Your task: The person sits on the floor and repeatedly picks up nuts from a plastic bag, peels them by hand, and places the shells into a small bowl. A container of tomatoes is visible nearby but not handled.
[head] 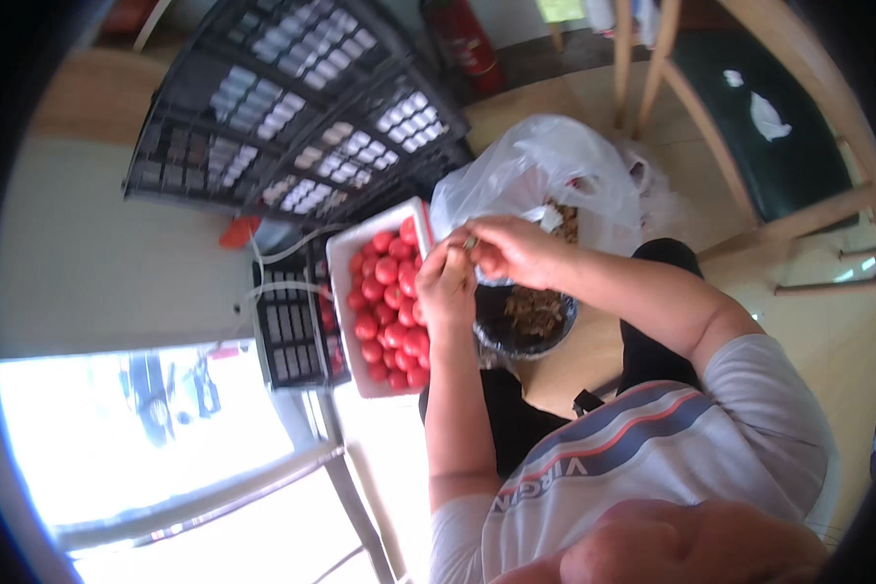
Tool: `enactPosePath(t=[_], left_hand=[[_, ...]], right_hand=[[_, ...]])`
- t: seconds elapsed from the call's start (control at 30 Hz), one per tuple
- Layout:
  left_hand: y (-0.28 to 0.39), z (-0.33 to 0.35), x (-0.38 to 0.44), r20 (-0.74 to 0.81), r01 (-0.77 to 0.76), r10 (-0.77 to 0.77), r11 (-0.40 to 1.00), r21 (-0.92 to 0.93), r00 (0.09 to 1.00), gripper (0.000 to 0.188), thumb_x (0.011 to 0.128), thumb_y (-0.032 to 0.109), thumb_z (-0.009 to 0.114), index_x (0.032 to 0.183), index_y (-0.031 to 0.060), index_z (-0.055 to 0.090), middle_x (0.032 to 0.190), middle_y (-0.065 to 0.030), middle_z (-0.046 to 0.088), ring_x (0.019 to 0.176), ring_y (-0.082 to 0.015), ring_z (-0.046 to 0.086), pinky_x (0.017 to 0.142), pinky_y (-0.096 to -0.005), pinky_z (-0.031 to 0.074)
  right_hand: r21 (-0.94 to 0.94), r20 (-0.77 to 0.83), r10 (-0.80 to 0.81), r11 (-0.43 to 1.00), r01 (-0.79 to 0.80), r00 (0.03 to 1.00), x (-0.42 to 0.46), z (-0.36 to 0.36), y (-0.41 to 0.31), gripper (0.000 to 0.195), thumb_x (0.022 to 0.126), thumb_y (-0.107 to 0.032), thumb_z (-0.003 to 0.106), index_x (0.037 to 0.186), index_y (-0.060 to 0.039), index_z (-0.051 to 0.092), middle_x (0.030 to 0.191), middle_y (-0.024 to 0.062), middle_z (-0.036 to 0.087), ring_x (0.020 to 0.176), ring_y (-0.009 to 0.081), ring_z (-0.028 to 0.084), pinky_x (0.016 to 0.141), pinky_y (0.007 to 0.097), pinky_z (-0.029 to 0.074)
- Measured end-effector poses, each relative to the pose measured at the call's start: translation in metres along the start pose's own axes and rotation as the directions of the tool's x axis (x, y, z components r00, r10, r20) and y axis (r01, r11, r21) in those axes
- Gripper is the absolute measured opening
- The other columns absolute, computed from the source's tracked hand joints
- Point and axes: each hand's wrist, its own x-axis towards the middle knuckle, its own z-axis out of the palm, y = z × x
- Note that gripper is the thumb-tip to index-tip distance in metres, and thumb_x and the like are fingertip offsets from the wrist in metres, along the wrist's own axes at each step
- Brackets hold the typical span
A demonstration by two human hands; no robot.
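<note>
My left hand and my right hand meet in front of me. Their fingertips pinch a small greenish-brown piece, too small and too covered to name. Under my hands stands a round basin with a dark plastic lining, partly filled with brown bits. Just beyond my right hand, a translucent plastic bag gapes, with more brown pieces in it. A white foam box of red tomatoes sits left of my left hand.
Black plastic crates stand behind the foam box, and a smaller one is to its left. A red fire extinguisher is at the back. On the right is a wooden chair with a dark green seat bearing crumpled white tissue.
</note>
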Motion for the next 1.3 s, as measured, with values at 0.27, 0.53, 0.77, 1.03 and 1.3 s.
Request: enactPosePath(t=[0.27, 0.53, 0.77, 1.03, 1.3], left_hand=[[0.005, 0.010, -0.009, 0.245, -0.443, 0.388, 0.588, 0.676, 0.888, 0.027, 0.070, -0.003, 0.065, 0.095, 0.0066, 0.066, 0.075, -0.0045, 0.055, 0.067, -0.0142, 0.055, 0.060, -0.0240, 0.045], [0.016, 0.002, -0.014, 0.100, -0.190, 0.161, 0.824, 0.533, 0.982, 0.023, 0.077, -0.003, 0.060, 0.099, 0.0032, 0.064, 0.074, 0.0031, 0.053, 0.057, -0.0032, 0.041, 0.049, -0.0165, 0.034], [0.026, -0.027, -0.023, 0.121, 0.192, -0.315, 0.795, 0.576, 0.941, 0.027, 0.077, 0.004, 0.064, 0.103, 0.0008, 0.061, 0.069, 0.0026, 0.054, 0.052, -0.0027, 0.041, 0.046, -0.0171, 0.032], [0.028, -0.024, -0.019, -0.021, 0.394, -0.399, 0.896, 0.204, 0.917, 0.072, 0.087, 0.059, 0.029, 0.123, -0.0029, 0.040, 0.074, -0.0053, 0.052, 0.049, -0.0078, 0.045, 0.038, -0.0178, 0.027], [0.015, -0.017, -0.010, -0.110, 0.392, -0.381, 0.914, 0.102, 0.918, 0.076, 0.085, 0.062, 0.026, 0.118, -0.0035, 0.045, 0.076, -0.0061, 0.053, 0.050, -0.0098, 0.047, 0.036, -0.0176, 0.026]], right_hand=[[-0.009, -0.164, 0.150, 0.988, -0.153, 0.975, 0.004, -0.015, 0.002, 0.028, 0.091, -0.024, 0.042, 0.088, -0.0007, 0.057, 0.065, 0.0029, 0.050, 0.053, 0.0096, 0.043, 0.043, 0.0209, 0.029], [-0.199, -0.158, 0.195, 0.954, -0.225, 0.968, 0.005, -0.022, 0.000, 0.045, 0.092, -0.042, 0.036, 0.084, -0.0035, 0.058, 0.064, 0.0031, 0.052, 0.049, 0.0080, 0.038, 0.041, 0.0201, 0.028], [-0.822, -0.159, 0.024, 0.550, -0.146, 0.987, 0.002, -0.028, -0.009, 0.069, 0.085, -0.064, 0.030, 0.092, -0.0019, 0.061, 0.069, 0.0035, 0.054, 0.053, 0.0093, 0.043, 0.049, 0.0225, 0.035], [-0.927, 0.194, -0.236, 0.274, 0.256, 0.952, 0.000, -0.026, 0.003, 0.023, 0.083, -0.025, 0.059, 0.083, -0.0019, 0.060, 0.067, 0.0021, 0.056, 0.061, 0.0088, 0.050, 0.056, 0.0232, 0.040], [-0.899, 0.418, -0.189, 0.051, 0.434, 0.888, -0.008, -0.006, 0.016, 0.020, 0.073, -0.022, 0.066, 0.084, -0.0063, 0.061, 0.067, 0.0056, 0.056, 0.062, 0.0208, 0.055, 0.057, 0.0328, 0.043]])
